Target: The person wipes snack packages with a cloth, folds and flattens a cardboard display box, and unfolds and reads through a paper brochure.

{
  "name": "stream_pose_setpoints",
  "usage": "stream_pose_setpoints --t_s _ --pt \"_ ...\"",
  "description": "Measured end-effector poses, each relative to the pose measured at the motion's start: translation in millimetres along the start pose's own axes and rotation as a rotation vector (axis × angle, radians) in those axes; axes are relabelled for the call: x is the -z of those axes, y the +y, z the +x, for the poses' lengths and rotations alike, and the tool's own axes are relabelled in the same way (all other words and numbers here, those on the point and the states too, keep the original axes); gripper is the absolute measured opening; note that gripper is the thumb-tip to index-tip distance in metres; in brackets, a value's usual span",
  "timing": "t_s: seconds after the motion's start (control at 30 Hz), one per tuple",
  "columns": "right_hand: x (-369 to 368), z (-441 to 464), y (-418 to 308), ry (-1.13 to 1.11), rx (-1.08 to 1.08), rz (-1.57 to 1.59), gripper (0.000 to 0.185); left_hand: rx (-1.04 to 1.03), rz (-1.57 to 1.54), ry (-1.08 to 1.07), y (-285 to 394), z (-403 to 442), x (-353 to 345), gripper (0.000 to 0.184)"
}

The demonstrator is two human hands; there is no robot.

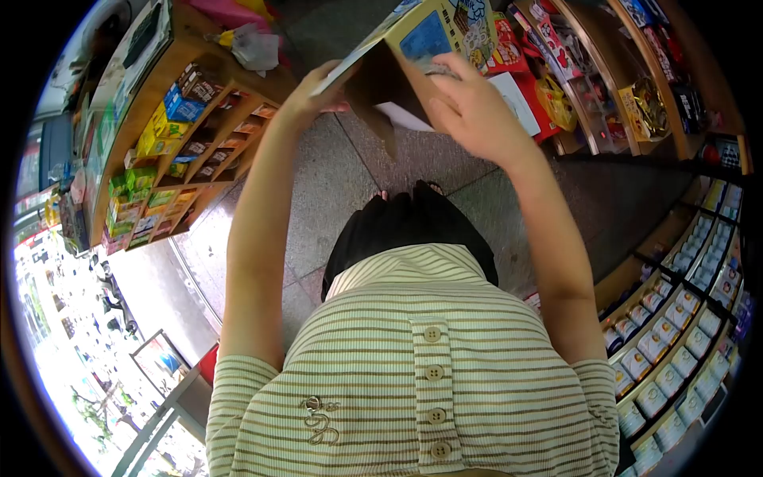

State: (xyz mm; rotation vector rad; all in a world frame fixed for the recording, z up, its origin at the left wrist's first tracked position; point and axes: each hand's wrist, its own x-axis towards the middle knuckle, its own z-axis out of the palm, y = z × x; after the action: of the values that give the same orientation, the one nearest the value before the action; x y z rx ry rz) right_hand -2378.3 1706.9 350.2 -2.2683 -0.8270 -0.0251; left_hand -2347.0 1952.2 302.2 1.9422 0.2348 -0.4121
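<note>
A printed yellow and blue cardboard box (425, 40) is raised in front of me, its open end tilted down towards me and its brown inside showing. One loose flap hangs from its lower edge. My left hand (311, 99) grips the box's left side, with most of its fingers hidden behind the panel. On the right wall of the box rests my right hand (475, 110), its fingers bent around the edge. Something small and greyish shows by the right fingertips, too unclear to name.
To the left stands a wooden shelf unit (171, 171) with small colourful packets. Wooden shelves (592, 75) with bagged goods are at the upper right. Rows of white cans (652, 346) fill the lower right racks. Grey floor tiles (326, 199) lie below; bright daylight enters at left.
</note>
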Motion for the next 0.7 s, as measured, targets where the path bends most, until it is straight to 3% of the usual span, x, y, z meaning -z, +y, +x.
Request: stream_pose_setpoints --t_s 0.03,0.07,0.13,0.23,0.3,0.33,0.37,0.47,0.5,0.57,0.6,0.63,0.7 --pt "-6.6 -3.3 0.0 0.014 0.005 0.019 0.021 0.082 -0.098 -0.040 -9.9 3.9 -7.9 0.038" --pt "-13.2 -6.7 -1.9 0.046 0.005 0.047 0.021 -0.320 0.113 0.049 -40.0 18.8 -15.9 0.039" --pt "-27.0 -13.0 -0.1 0.123 0.012 -0.008 0.019 -0.168 0.207 0.069 -37.5 4.7 -27.2 0.036" --pt "-45.4 -11.8 -0.8 0.227 -0.012 -0.123 0.021 -0.280 0.126 0.032 -64.2 0.7 -48.1 0.030" --pt "-62.2 -5.9 -9.3 0.275 -0.025 -0.170 0.021 -0.813 0.452 0.253 -40.8 -12.4 -78.5 0.027" --pt "-64.9 -3.4 -13.5 0.294 -0.039 -0.234 0.021 -0.693 0.358 0.173 -41.6 -13.2 -79.7 0.025" --pt "-66.0 -2.8 -15.0 0.310 -0.036 -0.237 0.021 -0.707 0.366 0.174 -35.9 -16.2 -80.4 0.025" --pt "-62.9 0.2 -19.2 0.336 -0.001 -0.338 0.021 -0.232 -0.216 0.019 -19.4 -18.0 -77.6 0.028" --pt "-61.1 0.8 -21.2 0.345 0.004 -0.343 0.021 -0.243 -0.213 0.020 -29.3 -14.8 -76.4 0.028" --pt "-59.1 3.8 -26.9 0.333 0.025 -0.132 0.028 -0.568 -0.276 -0.052 -59.2 -10.5 -74.9 0.032" --pt "-50.3 2.3 -31.3 0.279 0.038 -0.047 0.038 -0.356 -0.421 -0.149 -41.8 -28.3 -69.7 0.039" --pt "-46.0 2.9 -33.7 0.298 0.039 -0.052 0.038 -0.423 -0.234 -0.191 -27.4 -40.9 -63.5 0.046" --pt "-38.0 3.7 -36.4 0.297 0.081 0.148 0.049 -0.403 -0.553 -0.246 -27.7 -42.7 -62.1 0.057"
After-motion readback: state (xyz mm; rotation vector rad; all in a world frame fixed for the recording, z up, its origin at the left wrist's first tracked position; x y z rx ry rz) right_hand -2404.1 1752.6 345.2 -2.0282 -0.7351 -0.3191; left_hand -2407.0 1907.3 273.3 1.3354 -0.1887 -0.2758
